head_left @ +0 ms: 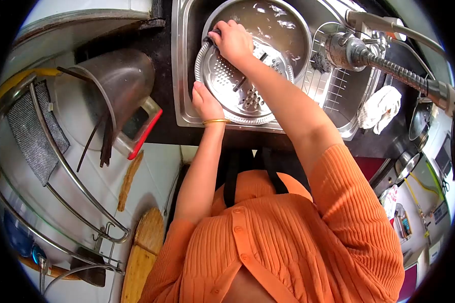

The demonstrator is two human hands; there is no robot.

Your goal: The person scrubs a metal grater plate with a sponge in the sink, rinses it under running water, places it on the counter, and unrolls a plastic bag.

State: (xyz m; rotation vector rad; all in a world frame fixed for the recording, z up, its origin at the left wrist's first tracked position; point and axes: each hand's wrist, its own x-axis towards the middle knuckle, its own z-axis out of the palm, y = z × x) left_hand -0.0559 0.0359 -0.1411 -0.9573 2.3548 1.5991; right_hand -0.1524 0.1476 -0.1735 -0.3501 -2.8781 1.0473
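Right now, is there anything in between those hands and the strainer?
Nothing visible stands between the left hand and the strainer; its fingers are at the rim. At the right hand, a dark pad appears to sit between the fingers and the rim.

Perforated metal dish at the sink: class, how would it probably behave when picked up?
The perforated metal dish is probably stiff, being metal with a ridged rim. It may feel light for its size, given its many holes. Its smooth, shiny surface could make it slippery.
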